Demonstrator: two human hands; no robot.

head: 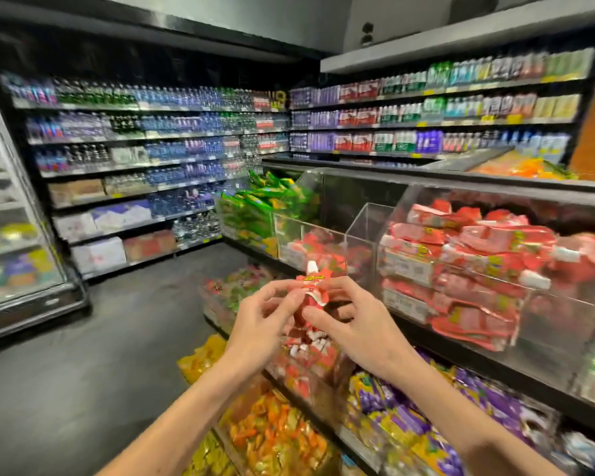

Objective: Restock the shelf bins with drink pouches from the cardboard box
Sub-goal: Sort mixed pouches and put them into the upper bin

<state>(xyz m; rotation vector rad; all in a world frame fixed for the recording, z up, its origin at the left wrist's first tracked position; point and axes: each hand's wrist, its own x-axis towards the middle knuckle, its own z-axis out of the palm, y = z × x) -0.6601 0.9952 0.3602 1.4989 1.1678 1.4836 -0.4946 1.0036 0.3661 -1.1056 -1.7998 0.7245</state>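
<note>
We hold one red drink pouch (310,286) between both hands, a little below the centre of the frame. Our left hand (265,321) pinches its left edge with thumb and curled fingers, and our right hand (354,324) pinches the right edge in the same way. So both hands are closed on the pouch and neither is free. The white cap (311,267) points up, above our fingertips.

The pouch looks crumpled, so we judge that we take it with two hands to straighten it and turn it the right way before it goes in. It is lifted in front of the shelf and touches no bin.

Just behind it, slightly higher in the frame, stands a clear bin (310,227) that is only partly filled with red pouches. This seems to be the likely place for ours. The large bin (557,324) at the right of the frame is already heaped with the same red kind.

Under our hands lies a heap of red pouches (306,345) with white caps. We cannot tell if they sit in the cardboard box, which we do not clearly see.
</note>
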